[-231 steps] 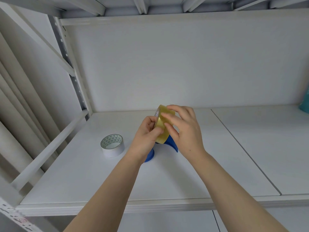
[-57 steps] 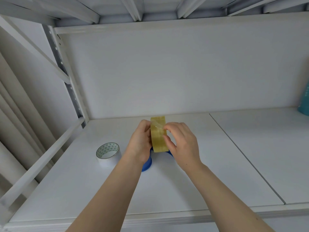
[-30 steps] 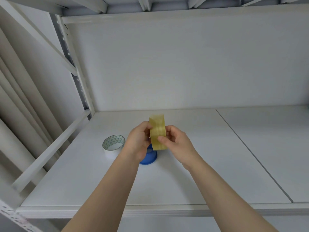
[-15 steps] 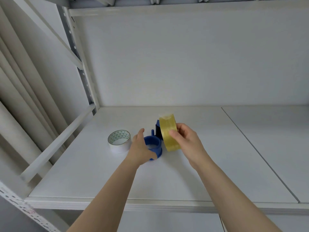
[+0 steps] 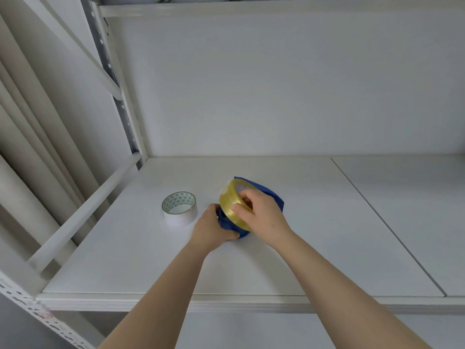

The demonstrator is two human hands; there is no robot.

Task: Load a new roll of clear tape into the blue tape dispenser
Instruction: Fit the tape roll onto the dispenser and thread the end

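The yellowish clear tape roll [image 5: 230,201] is tilted on edge against the blue tape dispenser [image 5: 270,196], which rests on the white shelf [image 5: 251,268]. My right hand [image 5: 261,217] grips the roll, fingers over its rim and into its core. At the dispenser's lower left side, my left hand [image 5: 212,229] holds the blue body [image 5: 225,221]. Both hands hide much of the dispenser, so I cannot tell whether the roll sits on its hub.
A white tape roll [image 5: 180,209] with a triangle-patterned core lies flat on the shelf, just left of my left hand. A slanted rail [image 5: 83,212] and an upright post [image 5: 118,96] bound the shelf's left side. A seam [image 5: 385,222] runs across the shelf on the right.
My right hand has lowered the clear roll down onto the blue dispenser. My left hand has closed on the dispenser's left side. The view has shifted left and down.
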